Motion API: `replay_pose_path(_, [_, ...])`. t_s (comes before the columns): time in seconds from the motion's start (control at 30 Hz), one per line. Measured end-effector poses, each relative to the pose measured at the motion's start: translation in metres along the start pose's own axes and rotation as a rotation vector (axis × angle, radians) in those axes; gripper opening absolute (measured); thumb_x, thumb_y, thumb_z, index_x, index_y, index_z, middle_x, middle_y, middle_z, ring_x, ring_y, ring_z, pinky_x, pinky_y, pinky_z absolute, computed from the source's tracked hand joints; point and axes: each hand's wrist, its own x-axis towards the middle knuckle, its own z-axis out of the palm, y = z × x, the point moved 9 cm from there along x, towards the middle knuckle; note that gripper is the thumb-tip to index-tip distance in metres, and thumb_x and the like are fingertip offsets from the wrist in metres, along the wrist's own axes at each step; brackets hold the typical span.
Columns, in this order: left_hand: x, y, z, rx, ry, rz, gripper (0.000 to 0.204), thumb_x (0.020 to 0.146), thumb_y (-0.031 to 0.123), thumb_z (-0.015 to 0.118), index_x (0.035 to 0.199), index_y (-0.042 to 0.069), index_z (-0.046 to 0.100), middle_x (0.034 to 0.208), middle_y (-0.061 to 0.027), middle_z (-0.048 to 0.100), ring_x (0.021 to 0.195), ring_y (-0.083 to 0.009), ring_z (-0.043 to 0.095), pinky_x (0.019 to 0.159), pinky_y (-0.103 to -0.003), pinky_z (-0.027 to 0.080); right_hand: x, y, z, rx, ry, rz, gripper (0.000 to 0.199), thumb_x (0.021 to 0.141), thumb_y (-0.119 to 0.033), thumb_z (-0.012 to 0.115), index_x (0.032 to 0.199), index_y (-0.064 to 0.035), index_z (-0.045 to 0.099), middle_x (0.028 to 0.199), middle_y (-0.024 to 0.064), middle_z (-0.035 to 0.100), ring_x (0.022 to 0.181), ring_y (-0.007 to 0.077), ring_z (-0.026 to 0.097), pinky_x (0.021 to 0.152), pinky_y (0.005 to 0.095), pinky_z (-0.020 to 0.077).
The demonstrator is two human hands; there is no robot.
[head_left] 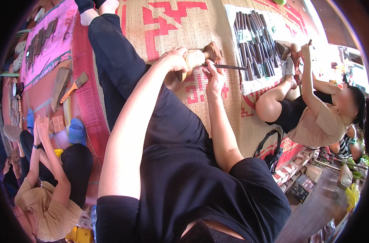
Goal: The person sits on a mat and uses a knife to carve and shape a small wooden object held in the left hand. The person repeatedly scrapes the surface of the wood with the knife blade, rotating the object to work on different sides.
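My left hand (pixel 175 60) is closed around a pale, rounded piece of wood (pixel 194 59), held above the woven mat beside my bent leg. A darker brown wooden block (pixel 213 52) sits at its far right end; whether the two are joined I cannot tell. Just below and right of the wood, my right hand (pixel 214 77) pinches a slim dark chisel-like tool (pixel 233 67). The shaft sticks out to the right, while its other end is hidden by the wood and my fingers.
On the right, a white sheet (pixel 245 87) carries rows of chisels (pixel 255 48). A co-worker (pixel 318 117) sits beyond it, hands on a wooden piece. At left are a pink sheet with tools (pixel 40 44), a brush (pixel 76 86), blue slippers (pixel 77 131) and another person (pixel 50 198). A black strap (pixel 275 150) lies right.
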Motion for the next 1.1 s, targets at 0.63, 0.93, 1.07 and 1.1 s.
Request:
replay_pose_path(0.63, [0.0, 0.002, 0.002, 0.018, 0.039, 0.029, 0.078, 0.049, 0.015, 0.074, 0.123, 0.008, 0.05, 0.116, -0.0149, 0.054, 0.109, -0.0271, 0.053, 0.089, -0.035, 0.046, 0.013, -0.002, -0.003, 0.038, 0.135, 0.0, 0.011, 0.083, -0.004, 0.062, 0.094, -0.003, 0.059, 0.085, 0.0083, 0.064, 0.068, 0.0148, 0.063, 0.058, 0.0241, 0.0542])
replay_pose_path(0.93, [-0.001, -0.002, 0.001, 0.017, -0.004, -0.028, 0.08, 0.048, 0.016, 0.074, 0.123, 0.007, 0.049, 0.12, -0.0155, 0.052, 0.111, -0.0283, 0.052, 0.091, -0.035, 0.045, 0.001, 0.003, 0.013, -0.06, 0.016, 0.013, 0.013, 0.083, -0.005, 0.062, 0.095, -0.0023, 0.059, 0.086, 0.0074, 0.064, 0.073, 0.0137, 0.062, 0.061, 0.0241, 0.0538])
replay_pose_path(1.07, [0.0, -0.002, 0.004, 0.022, 0.054, 0.014, 0.079, 0.049, 0.017, 0.074, 0.123, 0.009, 0.049, 0.119, -0.0163, 0.051, 0.11, -0.0285, 0.052, 0.092, -0.036, 0.044, 0.012, 0.0, -0.005, 0.073, 0.176, 0.0, 0.01, 0.08, -0.005, 0.066, 0.087, -0.0028, 0.06, 0.079, 0.0048, 0.064, 0.066, 0.0119, 0.06, 0.054, 0.022, 0.0517])
replay_pose_path(1.1, [-0.001, -0.001, 0.003, 0.018, 0.042, 0.002, 0.079, 0.049, 0.017, 0.074, 0.123, 0.009, 0.049, 0.12, -0.0162, 0.051, 0.11, -0.0285, 0.052, 0.092, -0.036, 0.044, 0.01, -0.002, -0.003, 0.057, 0.147, -0.003, 0.01, 0.079, -0.005, 0.066, 0.087, -0.0028, 0.06, 0.08, 0.0047, 0.064, 0.067, 0.0116, 0.06, 0.055, 0.022, 0.0517])
